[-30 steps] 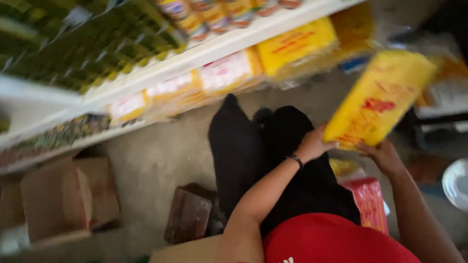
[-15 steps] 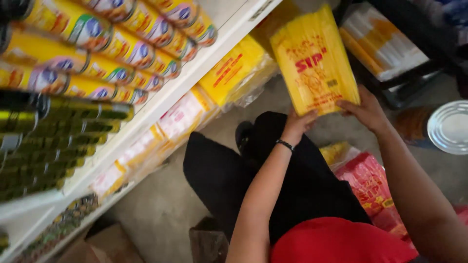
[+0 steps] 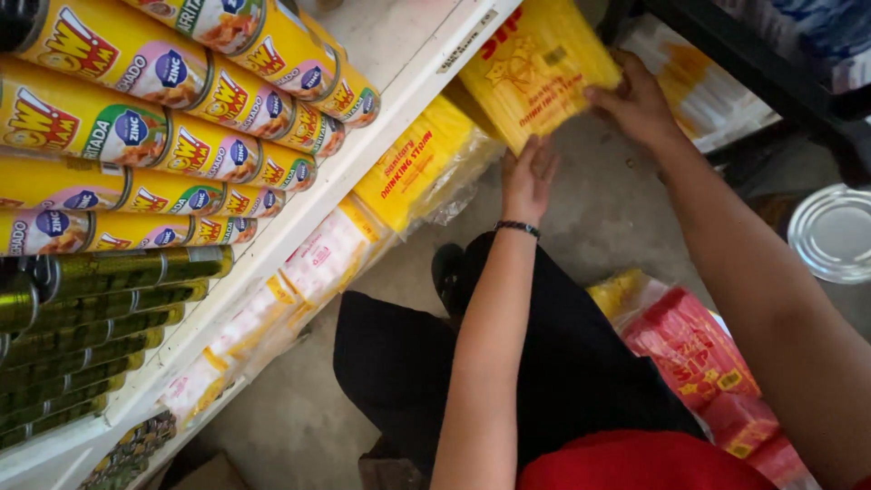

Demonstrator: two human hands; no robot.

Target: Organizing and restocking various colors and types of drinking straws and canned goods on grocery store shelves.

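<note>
- Yellow straw pack is up at the front edge of the white shelf, tilted, its far end going in under the shelf board, above the grey floor.
- Left hand props it from below: fingers together and flat against the lower edge, a dark band at the wrist.
- Right hand grips the right side, fingers wrapped over the edge and thumb underneath, so the pack is pinched between them.
- To do this well, I judge the pack should go in level and square to the packs beside it, pushed from the bottom edge so the thin wrapper does not buckle, with the right hand steering.
- Counting outward: one pack in the hands; one more yellow pack stands just beside it on the lower shelf, with at least two paler pink-and-white packs farther along.
- Two red packs lie on the floor by the knee, with one yellow pack partly under them.
- Yellow canisters lie stacked in about four rows, green ones below; too many overlap to count.
- One round metal lid lies at the right.
</note>
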